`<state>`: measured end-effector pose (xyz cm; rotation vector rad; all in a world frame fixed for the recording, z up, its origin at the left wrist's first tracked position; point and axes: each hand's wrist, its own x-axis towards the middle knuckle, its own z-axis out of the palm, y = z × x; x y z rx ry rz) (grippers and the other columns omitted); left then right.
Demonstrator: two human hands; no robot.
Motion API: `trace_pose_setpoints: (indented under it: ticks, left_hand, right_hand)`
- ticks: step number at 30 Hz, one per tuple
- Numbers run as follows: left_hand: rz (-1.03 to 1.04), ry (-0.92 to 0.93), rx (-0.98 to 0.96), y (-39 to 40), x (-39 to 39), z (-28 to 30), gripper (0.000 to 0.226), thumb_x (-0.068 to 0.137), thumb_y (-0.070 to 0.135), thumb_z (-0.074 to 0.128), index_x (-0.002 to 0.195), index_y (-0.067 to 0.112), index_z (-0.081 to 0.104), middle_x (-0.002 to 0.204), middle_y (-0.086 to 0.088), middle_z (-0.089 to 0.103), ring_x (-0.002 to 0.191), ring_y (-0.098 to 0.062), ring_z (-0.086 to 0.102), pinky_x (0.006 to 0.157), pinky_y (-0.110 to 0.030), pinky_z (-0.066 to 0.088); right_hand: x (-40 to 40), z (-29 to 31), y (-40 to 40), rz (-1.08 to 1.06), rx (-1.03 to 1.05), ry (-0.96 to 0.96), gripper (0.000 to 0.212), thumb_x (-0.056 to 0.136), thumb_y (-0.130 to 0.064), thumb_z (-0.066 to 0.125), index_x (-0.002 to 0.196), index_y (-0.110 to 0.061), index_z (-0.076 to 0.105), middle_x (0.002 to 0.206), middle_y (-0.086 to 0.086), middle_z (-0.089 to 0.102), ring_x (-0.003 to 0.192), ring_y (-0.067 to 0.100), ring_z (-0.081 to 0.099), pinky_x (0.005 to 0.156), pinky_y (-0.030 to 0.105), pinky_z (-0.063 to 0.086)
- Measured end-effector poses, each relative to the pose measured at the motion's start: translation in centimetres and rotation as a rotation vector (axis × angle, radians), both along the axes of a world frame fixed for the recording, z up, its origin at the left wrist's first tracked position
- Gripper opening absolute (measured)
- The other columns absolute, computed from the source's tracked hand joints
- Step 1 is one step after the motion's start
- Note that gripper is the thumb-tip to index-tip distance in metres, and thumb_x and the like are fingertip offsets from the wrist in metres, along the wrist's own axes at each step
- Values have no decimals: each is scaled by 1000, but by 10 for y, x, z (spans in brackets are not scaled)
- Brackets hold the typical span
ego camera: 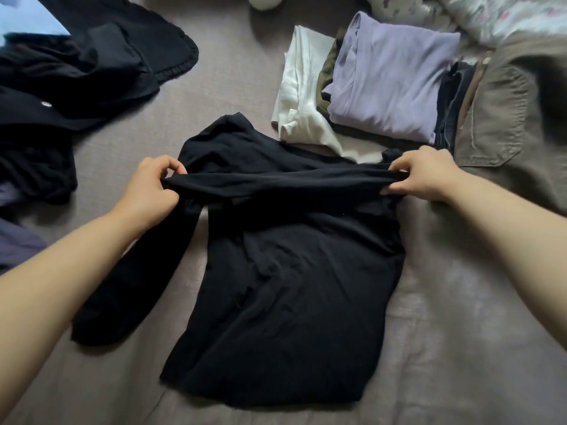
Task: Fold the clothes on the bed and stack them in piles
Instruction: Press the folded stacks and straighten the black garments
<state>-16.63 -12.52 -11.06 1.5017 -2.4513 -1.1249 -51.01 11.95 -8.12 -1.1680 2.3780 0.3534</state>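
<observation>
A black top (285, 286) is spread on the bed (460, 348), near the middle, with one sleeve lying out to the left. Its upper edge is lifted and stretched taut between both hands. The left hand (150, 191) has its grip closed on the left end, fingers and thumb pinching the cloth. The right hand (420, 176) pinches the right end likewise. A folded pile (386, 84), lilac on top, lies just beyond. Unfolded dark clothes (61, 96) are heaped at upper left. Brown trousers (503, 118) lie at right.
</observation>
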Motion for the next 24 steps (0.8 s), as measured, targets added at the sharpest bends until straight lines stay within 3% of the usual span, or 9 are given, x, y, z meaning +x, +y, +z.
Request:
trace_pose_setpoints:
  ticks: [4, 7, 10, 13, 15, 17, 19, 21, 24]
  left_hand:
    - [26, 33, 188, -16, -7, -1, 27, 86, -5, 47, 87, 20, 58, 74, -1, 43, 64, -15, 40, 55, -14, 33]
    - [69, 77, 326, -8, -14, 0, 12, 95, 18, 51, 94, 20, 63, 84, 6, 58, 75, -3, 50, 69, -16, 41]
    - [-83, -125, -27, -3, -9, -12, 21, 85, 39, 66, 95, 22, 72, 95, -5, 64, 90, -22, 60, 87, -33, 47]
    - [-99, -87, -225, 1, -13, -12, 20, 90, 29, 61, 103, 19, 72, 109, -3, 65, 107, -23, 58, 98, -38, 39]
    - [30, 170, -71, 3, -23, 0, 19, 94, 18, 56, 103, 12, 70, 101, -1, 67, 92, -7, 63, 90, -19, 45]
    - [238, 364, 107, -2, -33, 10, 18, 94, 8, 52, 87, 13, 67, 81, 7, 65, 66, 10, 56, 68, -5, 43]
    - [426, 466, 180, -11, -39, 17, 27, 92, 6, 49, 72, 20, 62, 63, 11, 57, 52, 7, 50, 55, -10, 40]
    - [488, 472, 167, -15, -43, 23, 29, 90, 7, 46, 69, 22, 59, 61, 6, 50, 52, 1, 47, 49, -15, 38]
    - [392, 304, 53, -14, -45, 18, 16, 90, 13, 44, 84, 16, 58, 74, 1, 52, 74, -15, 50, 64, -31, 45]
  right_hand:
    - [-13, 11, 13, -115, -82, -265, 30, 75, -49, 73, 91, -23, 73, 103, -3, 66, 103, 19, 58, 98, 38, 44]
    - [-9, 3, 17, -163, -243, -231, 24, 81, -46, 69, 87, -23, 75, 94, 1, 71, 94, 20, 61, 93, 40, 46]
    - [-4, -10, 18, -128, -397, -94, 17, 86, -34, 67, 87, -19, 76, 87, 6, 72, 89, 27, 63, 87, 44, 49]
    - [2, -13, 14, -307, -563, -315, 15, 93, -20, 60, 81, -15, 67, 70, 1, 62, 70, 13, 57, 75, 32, 47]
    - [4, -9, 13, -398, -644, -396, 17, 95, -14, 56, 78, -15, 61, 68, -3, 56, 60, -2, 48, 67, 17, 40]
    - [1, -6, 15, -409, -662, -392, 14, 95, -13, 55, 82, -10, 60, 70, 0, 54, 54, -7, 45, 61, 8, 36]
    - [1, -3, 17, -396, -669, -373, 13, 95, -13, 55, 85, -8, 62, 75, 6, 57, 56, -5, 45, 61, 8, 36]
    - [3, -2, 18, -380, -663, -367, 14, 96, -15, 55, 86, -9, 62, 80, 9, 59, 63, -1, 45, 64, 12, 37]
    - [5, -7, 21, -335, -612, -285, 15, 96, -22, 54, 85, -15, 62, 81, 5, 62, 75, 11, 51, 78, 26, 43]
